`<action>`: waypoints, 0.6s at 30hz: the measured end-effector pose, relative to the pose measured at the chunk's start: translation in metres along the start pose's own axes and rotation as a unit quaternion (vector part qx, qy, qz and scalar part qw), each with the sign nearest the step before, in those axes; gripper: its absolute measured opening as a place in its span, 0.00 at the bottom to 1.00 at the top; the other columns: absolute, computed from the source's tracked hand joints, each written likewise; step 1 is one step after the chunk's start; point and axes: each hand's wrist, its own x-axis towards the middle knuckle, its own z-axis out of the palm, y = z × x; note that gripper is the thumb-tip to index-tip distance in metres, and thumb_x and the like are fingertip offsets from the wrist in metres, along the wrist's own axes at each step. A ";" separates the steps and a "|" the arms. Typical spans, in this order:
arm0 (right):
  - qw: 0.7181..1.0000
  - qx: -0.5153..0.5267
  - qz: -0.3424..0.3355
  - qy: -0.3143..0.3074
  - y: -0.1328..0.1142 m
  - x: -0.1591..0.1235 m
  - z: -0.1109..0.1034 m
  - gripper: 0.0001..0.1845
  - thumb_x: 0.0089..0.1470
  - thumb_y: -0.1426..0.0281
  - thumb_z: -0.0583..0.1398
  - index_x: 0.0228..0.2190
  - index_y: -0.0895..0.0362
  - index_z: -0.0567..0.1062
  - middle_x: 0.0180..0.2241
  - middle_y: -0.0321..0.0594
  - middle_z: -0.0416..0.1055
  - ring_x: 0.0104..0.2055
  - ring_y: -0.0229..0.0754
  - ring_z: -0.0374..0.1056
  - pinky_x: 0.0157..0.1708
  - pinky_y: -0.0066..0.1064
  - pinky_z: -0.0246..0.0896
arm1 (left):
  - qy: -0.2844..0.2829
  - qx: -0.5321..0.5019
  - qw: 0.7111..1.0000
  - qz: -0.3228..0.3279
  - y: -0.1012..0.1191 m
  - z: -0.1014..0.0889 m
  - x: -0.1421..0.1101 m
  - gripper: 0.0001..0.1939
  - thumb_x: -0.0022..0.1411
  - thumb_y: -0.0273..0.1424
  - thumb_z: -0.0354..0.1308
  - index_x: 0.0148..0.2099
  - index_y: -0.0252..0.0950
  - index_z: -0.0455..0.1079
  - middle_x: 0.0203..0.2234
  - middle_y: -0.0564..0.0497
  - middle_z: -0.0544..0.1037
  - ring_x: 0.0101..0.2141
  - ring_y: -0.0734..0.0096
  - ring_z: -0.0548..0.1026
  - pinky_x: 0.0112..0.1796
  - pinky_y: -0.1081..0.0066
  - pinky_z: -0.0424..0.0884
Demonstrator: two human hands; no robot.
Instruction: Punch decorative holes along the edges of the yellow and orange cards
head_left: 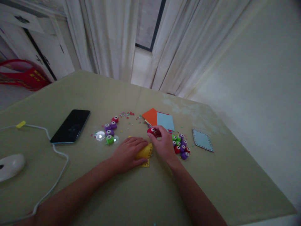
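Note:
My left hand [130,153] lies over a yellow felt pouch [146,154] with dark holes along its edge, thumb and fingers holding it against the table. Much of the pouch is hidden under the palm. Between the thumb and fingertips of my right hand [162,142] is a small red one-eyed toy [150,130], held just beyond the pouch. Several purple, green and red one-eyed toys [182,147] cluster right of my right wrist. A smaller group, with a green one-eyed toy [109,140] nearest me, sits beyond my left hand.
Orange [150,116] and light blue felt sheets [165,121] lie at the back, with tiny coloured beads [128,114] scattered nearby. A light blue holed square [203,140] is on the right. Leftward are a black phone [71,126], a white cable [61,153] and a white mouse [11,167].

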 end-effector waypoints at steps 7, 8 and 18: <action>0.999 0.006 0.046 -0.021 0.017 -0.040 -0.022 0.15 0.61 0.68 0.65 0.50 0.54 0.77 0.45 0.45 0.80 0.39 0.45 0.78 0.43 0.37 0.77 | 0.044 0.054 0.996 -0.047 -0.004 0.006 -0.003 0.34 0.69 0.49 0.65 0.69 0.36 0.69 0.67 0.39 0.74 0.64 0.46 0.72 0.65 0.47 0.66; 0.998 0.003 0.049 -0.031 0.018 -0.039 -0.022 0.15 0.61 0.69 0.65 0.49 0.54 0.77 0.45 0.45 0.80 0.38 0.45 0.78 0.42 0.37 0.77 | 0.045 0.059 0.996 -0.048 -0.005 0.006 -0.004 0.35 0.69 0.50 0.65 0.70 0.36 0.68 0.67 0.39 0.73 0.64 0.45 0.72 0.65 0.47 0.66; 0.992 0.031 0.097 -0.080 0.024 -0.036 -0.017 0.10 0.60 0.72 0.67 0.45 0.54 0.78 0.42 0.43 0.80 0.38 0.45 0.78 0.41 0.37 0.77 | 0.049 0.086 0.995 -0.023 -0.009 0.009 -0.008 0.39 0.71 0.56 0.60 0.74 0.39 0.61 0.69 0.40 0.72 0.65 0.47 0.71 0.65 0.48 0.65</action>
